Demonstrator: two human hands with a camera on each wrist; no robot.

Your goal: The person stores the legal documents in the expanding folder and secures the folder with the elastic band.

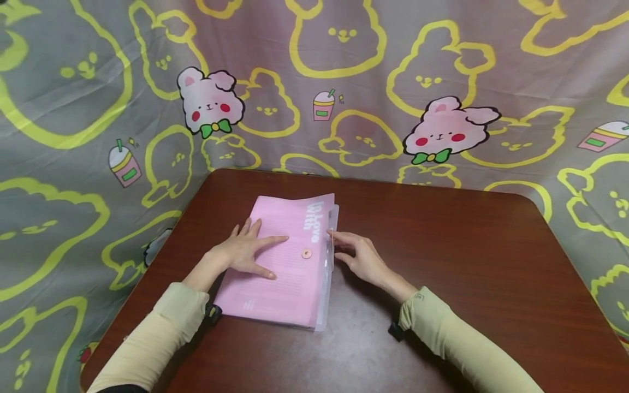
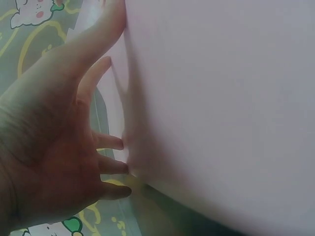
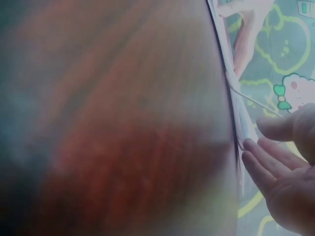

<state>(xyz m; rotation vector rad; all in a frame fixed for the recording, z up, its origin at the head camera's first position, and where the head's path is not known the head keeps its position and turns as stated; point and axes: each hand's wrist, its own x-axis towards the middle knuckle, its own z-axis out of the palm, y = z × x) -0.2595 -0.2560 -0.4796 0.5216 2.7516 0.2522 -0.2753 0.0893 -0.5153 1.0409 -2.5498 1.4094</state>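
A pink file folder (image 1: 287, 295) lies on the table with white lettering and a round button (image 1: 307, 253) on its cover. Clear plastic edges (image 1: 321, 314) stick out along its right side. My left hand (image 1: 243, 254) rests on the cover with fingers spread; the left wrist view shows its fingertips at the pink surface (image 2: 221, 98). By the folder's right edge, my right hand (image 1: 363, 259) pinches a thin cord (image 3: 253, 100) between thumb and fingers. That cord runs out from the folder's edge, drawn away from it in the right wrist view.
The brown wooden table (image 1: 467, 262) extends to the right of the folder and in front of it. A patterned cloth (image 1: 363, 147) with cartoon rabbits hangs behind the table and down both sides. At the left table edge, a small dark and white item (image 1: 154, 248) partly shows.
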